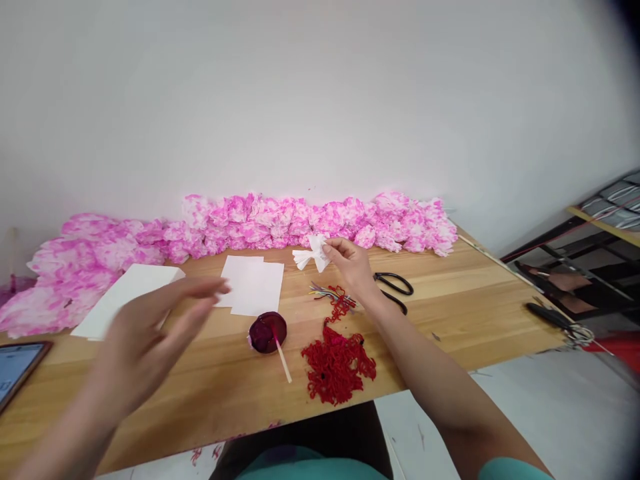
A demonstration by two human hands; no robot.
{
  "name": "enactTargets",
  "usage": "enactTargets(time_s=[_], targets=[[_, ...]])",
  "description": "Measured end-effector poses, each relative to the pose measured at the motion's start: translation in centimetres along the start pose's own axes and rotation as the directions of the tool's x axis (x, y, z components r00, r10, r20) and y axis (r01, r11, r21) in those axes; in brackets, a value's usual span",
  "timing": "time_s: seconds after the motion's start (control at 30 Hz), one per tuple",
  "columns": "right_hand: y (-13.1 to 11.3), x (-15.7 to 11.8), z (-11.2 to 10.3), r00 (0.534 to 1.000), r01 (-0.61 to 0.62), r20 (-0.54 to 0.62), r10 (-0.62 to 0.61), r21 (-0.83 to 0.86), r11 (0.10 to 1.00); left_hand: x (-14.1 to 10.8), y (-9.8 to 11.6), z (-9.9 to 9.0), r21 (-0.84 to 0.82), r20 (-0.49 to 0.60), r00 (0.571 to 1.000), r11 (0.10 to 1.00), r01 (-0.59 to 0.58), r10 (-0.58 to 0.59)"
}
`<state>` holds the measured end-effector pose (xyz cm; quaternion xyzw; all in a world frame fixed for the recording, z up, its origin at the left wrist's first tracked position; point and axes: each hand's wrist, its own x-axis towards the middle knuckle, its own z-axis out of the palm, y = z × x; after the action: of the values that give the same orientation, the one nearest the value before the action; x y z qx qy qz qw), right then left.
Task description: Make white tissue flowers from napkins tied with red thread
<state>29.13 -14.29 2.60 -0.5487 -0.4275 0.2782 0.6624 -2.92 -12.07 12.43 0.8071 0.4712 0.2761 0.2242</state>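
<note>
My right hand (353, 263) pinches a small white paper flower (315, 255), its pleated petals fanned to the left, above the back of the table. My left hand (155, 333) hovers at the left with fingers stretched and thumb apart, slightly blurred, holding nothing. It is nearest to a stack of white paper (130, 297), which it partly covers, and two loose white sheets (257, 288). Between the hands stands a small bowl of dark purple-red dye (261, 333) with a pale stick (283, 360) leaning out. Black-handled scissors (397, 285) lie partly behind my right wrist.
Pink-and-white paper flowers (280, 220) are heaped along the wall. A pile of red yarn (337, 367) and several thin wires (325, 291) lie near the middle. A phone (20, 370) is at left; a black-handled tool (550, 315) sits at the right edge.
</note>
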Motion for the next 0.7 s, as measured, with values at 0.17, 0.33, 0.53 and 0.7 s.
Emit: enactTargets(time_s=[0.17, 0.33, 0.53, 0.7], targets=[[-1.1, -0.9, 0.3, 0.978, 0.208, 0.069, -0.196, -0.312, 0.927, 7.1, 4.4, 8.5, -0.078, 0.307, 0.909, 0.96, -0.271, 0.281], [-1.8, -1.5, 0.3, 0.923, 0.383, 0.158, -0.351, -0.478, 0.79, 9.7, 5.4, 13.3, 0.052, 0.31, 0.917, 0.959, -0.278, 0.249], [-0.6, -0.6, 0.2, 0.982, 0.185, 0.015, -0.19, -0.307, 0.933, 10.3, 3.8, 14.9, -0.283, 0.323, 0.911, 0.945, -0.164, 0.255], [0.6, 0.1, 0.3, 1.0, 0.001, 0.022, 0.001, -0.053, 0.999, 10.3, 1.9, 15.1, -0.46, 0.309, 0.916, 0.883, -0.092, 0.256]])
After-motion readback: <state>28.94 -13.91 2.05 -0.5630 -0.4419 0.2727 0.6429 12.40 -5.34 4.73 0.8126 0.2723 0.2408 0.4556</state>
